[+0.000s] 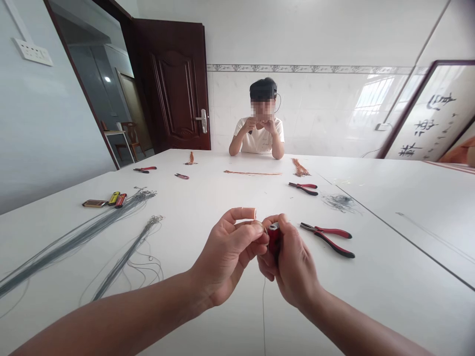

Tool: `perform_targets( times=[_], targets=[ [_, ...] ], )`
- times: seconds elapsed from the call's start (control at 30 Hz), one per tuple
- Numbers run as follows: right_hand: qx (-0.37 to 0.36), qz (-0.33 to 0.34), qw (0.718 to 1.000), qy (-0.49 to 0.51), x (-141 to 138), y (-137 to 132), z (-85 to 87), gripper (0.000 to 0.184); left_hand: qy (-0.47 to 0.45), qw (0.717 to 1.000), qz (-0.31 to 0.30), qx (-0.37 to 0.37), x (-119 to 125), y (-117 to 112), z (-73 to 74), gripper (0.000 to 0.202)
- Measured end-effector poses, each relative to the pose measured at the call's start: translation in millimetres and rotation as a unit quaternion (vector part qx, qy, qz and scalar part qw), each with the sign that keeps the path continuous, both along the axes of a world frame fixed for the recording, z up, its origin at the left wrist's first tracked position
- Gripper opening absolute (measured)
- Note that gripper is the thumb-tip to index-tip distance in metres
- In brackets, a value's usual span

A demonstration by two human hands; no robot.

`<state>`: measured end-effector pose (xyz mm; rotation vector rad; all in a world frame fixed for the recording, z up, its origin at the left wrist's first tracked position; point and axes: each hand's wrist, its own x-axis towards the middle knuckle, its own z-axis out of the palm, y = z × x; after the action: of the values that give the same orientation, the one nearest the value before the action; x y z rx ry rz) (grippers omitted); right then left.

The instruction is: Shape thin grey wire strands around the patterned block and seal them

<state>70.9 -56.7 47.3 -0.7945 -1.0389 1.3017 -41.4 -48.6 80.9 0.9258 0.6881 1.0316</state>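
Observation:
In front of me, over the middle of the white table, my two hands meet. My left hand [235,242] is closed in a pinch on a thin grey cord [264,316], which hangs down below the fingers toward the table's near side. A small loop shows at the fingertips, too small to make out well. A beige band wraps the tip of the left index finger. My right hand [291,262] is wrapped round a red lighter [274,240], its metal top upward and close beside the left fingertips. No flame shows.
Grey cord bundles [124,262] lie at left, near several small lighters [114,199]. Red-and-black pliers [330,238] rest right of my hands, with a second pair [304,188] beyond. A tangle of cord [341,201] and orange bundles [300,167] lie farther off. A person [260,133] sits opposite.

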Motion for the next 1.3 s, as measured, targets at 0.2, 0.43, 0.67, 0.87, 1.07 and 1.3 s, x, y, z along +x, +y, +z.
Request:
perform_targets(
  times=[0.2, 0.43, 0.67, 0.87, 1.07, 1.3],
  targets=[
    [0.059, 0.014, 0.998, -0.020, 19, 1, 12.6, 0.013, 0.040, 0.990, 0.062, 0.117, -3, 3, 3.3, 0.020],
    [0.118, -0.054, 0.983, -0.128, 22, -1, 22.6, 0.021, 0.055, 0.986, 0.065, 0.146, -2, 8, -5.0, 0.024],
    [0.114, -0.101, 0.979, -0.139, 16, 1, 16.9, 0.021, 0.064, 0.981, 0.076, 0.164, 0, 13, -10.3, 0.028],
    [0.091, -0.081, 0.984, -0.129, 24, 5, 16.8, 0.020, 0.060, 0.979, 0.085, 0.175, -2, 16, -9.4, 0.030],
    [0.139, -0.095, 0.973, -0.157, 16, 1, 16.1, 0.019, 0.059, 0.978, 0.077, 0.183, -1, 17, -9.9, 0.029],
    [0.101, -0.101, 0.977, -0.156, 17, 0, 19.7, 0.020, 0.067, 0.975, 0.078, 0.197, -2, 17, -12.1, 0.029]
  ],
)
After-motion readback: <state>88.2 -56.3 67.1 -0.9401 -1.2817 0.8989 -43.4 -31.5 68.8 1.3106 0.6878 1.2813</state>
